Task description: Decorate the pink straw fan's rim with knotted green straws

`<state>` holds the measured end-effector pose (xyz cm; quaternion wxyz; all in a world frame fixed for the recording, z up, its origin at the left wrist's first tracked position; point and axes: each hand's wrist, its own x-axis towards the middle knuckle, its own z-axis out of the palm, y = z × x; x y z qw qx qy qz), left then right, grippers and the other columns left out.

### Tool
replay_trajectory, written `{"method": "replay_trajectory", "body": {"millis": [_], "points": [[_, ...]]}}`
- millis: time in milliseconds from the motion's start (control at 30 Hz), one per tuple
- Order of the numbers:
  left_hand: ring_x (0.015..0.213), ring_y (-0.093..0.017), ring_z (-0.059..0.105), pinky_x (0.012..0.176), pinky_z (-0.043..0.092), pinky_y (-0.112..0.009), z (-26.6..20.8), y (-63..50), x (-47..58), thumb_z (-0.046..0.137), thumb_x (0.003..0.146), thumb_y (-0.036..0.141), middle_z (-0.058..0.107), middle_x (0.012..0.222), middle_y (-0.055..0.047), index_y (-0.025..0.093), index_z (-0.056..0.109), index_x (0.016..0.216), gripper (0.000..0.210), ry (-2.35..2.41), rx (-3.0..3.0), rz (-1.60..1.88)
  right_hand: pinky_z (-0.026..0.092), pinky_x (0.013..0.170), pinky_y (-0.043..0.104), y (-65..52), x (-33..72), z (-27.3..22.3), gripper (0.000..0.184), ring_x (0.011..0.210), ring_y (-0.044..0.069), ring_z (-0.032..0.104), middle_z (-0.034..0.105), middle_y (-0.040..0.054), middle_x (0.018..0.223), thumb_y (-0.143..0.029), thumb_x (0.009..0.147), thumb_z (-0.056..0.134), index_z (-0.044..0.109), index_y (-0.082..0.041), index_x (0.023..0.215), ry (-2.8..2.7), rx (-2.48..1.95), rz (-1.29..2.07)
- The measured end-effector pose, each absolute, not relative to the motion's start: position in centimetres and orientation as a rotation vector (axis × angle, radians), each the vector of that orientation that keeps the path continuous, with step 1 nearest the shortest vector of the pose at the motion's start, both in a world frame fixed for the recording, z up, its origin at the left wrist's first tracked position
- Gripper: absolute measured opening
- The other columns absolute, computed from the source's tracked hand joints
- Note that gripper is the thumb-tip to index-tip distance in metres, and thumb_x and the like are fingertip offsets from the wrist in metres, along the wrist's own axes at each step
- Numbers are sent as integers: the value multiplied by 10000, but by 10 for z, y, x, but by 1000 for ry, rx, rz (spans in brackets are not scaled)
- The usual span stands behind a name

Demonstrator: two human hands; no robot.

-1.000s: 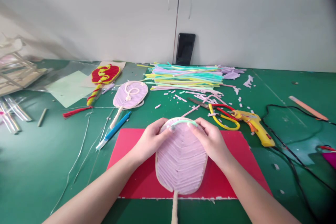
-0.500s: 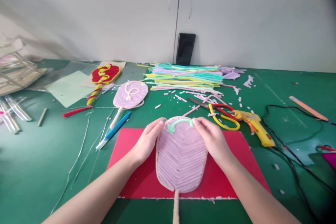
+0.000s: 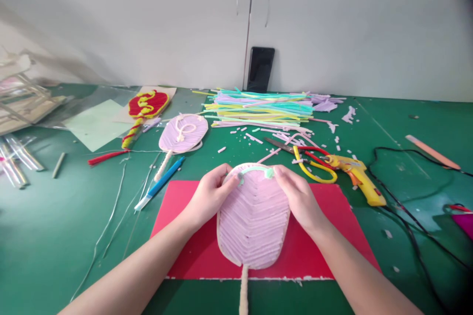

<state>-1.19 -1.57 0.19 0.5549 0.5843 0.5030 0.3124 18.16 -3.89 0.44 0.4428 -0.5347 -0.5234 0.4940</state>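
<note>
holding the purple fan (image 3: 253, 226), the left hand (image 3: 210, 194) partly hides mint trim (image 3: 254, 169).

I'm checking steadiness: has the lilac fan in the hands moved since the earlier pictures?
Yes, slightly: the lilac fan has shifted a little leftward, judged against the red board beneath it.
</note>
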Motion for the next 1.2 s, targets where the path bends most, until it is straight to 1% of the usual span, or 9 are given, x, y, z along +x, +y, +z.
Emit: {"method": "replay_trajectory", "body": {"millis": [100, 167, 333, 467, 667, 900, 1067, 1133, 1200], "points": [[523, -76, 350, 459, 251, -179, 2, -16, -12, 502, 811, 478, 363, 590, 61, 173, 424, 707, 331, 1199, 1399, 745, 447, 762, 258, -39, 181, 7, 295, 865, 178, 575, 638, 29, 889, -445, 883, 452, 606, -207, 967, -1366, -1309, 1229], [521, -75, 349, 459, 252, -178, 2, -16, -12, 499, 815, 475, 363, 589, 62, 173, 425, 709, 329, 1201, 1409, 744, 450, 731, 248, -39, 181, 8, 278, 850, 174, 578, 636, 31, 886, -432, 867, 487, 595, -201, 977, -1396, -1316, 1220], [510, -68, 319, 448, 228, -175, 4, -16, -11, 498, 820, 461, 328, 580, 68, 170, 423, 711, 320, 1185, 1424, 741, 409, 593, 219, -40, 180, 8, 234, 702, 143, 540, 595, 6, 746, -418, 831, 538, 586, -190, 856, -1438, -1408, 1136], [507, -66, 306, 448, 226, -173, 5, -16, -11, 499, 823, 453, 311, 575, 72, 171, 424, 721, 309, 1143, 1410, 726, 371, 545, 213, -41, 181, 8, 237, 626, 123, 482, 521, -18, 663, -421, 825, 537, 559, -189, 785, -1461, -1444, 1092], [502, -66, 315, 449, 232, -172, 4, -16, -11, 503, 821, 464, 322, 570, 72, 170, 436, 731, 315, 1127, 1400, 718, 365, 540, 214, -42, 182, 10, 244, 614, 124, 464, 491, -21, 648, -428, 835, 517, 538, -195, 762, -1475, -1440, 1079], [505, -72, 365, 459, 274, -175, 5, -15, -12, 518, 793, 513, 396, 585, 61, 169, 444, 730, 357, 1165, 1318, 750, 411, 611, 222, -40, 180, 9, 258, 715, 145, 535, 582, 7, 769, -451, 844, 501, 575, -206, 884, -1433, -1394, 1155], [641, -108, 450, 544, 351, -190, 8, -15, -12, 509, 816, 463, 496, 707, 22, 153, 534, 802, 312, 1126, 1462, 714, 343, 513, 216, -41, 181, 9, 252, 570, 110, 422, 447, -36, 614, -438, 820, 537, 532, -198, 743, -1434, -1443, 1137], [649, -107, 435, 550, 342, -189, 7, -15, -12, 505, 824, 445, 477, 700, 24, 151, 530, 770, 301, 1136, 1527, 692, 318, 496, 215, -41, 181, 9, 255, 546, 102, 384, 405, -46, 591, -429, 813, 548, 513, -198, 710, -1443, -1437, 1141], [617, -98, 402, 528, 317, -186, 7, -15, -12, 498, 829, 441, 434, 661, 35, 154, 494, 715, 309, 1162, 1548, 685, 315, 494, 214, -41, 181, 10, 246, 546, 101, 383, 405, -45, 590, -417, 813, 551, 522, -197, 707, -1447, -1430, 1149]]}}
